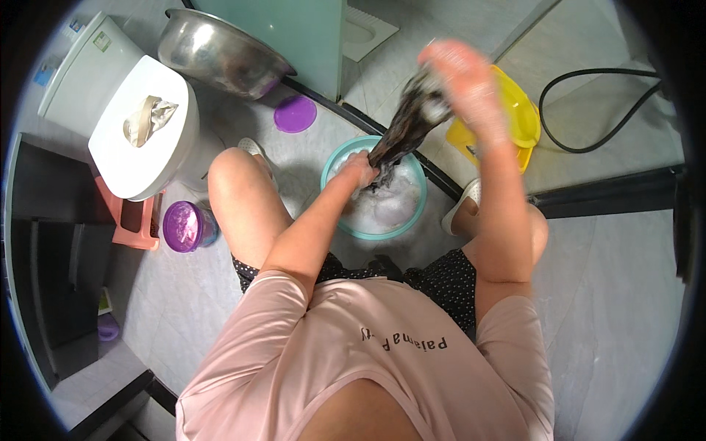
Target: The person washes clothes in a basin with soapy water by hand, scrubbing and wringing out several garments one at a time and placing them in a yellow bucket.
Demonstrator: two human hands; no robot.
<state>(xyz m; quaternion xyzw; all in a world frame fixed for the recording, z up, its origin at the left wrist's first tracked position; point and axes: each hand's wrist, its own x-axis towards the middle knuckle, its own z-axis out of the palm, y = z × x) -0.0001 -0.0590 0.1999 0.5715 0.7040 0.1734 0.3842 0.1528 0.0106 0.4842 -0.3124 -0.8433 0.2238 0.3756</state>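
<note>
A turquoise basin (421, 206) stands on the floor between my feet, filled with sudsy water. Pale cloth (397, 209) shows through the foam in it. My left hand (361, 170) grips the lower end of a wet, twisted dark cloth (405, 124) just above the suds. The cloth stretches up and to the right to my right hand (466, 82), which is raised past the basin's rim and blurred by motion. Its fingers appear closed around the upper end, where whitish foam clings.
A yellow basin (527, 121) and a black hose (579, 150) lie right. Left are a toilet (143, 171) with cloth (148, 118) on its lid, an orange stool (146, 220) and a purple-rimmed bucket (185, 226). Beyond are a steel basin (220, 55), purple lid (295, 114) and black threshold (441, 179).
</note>
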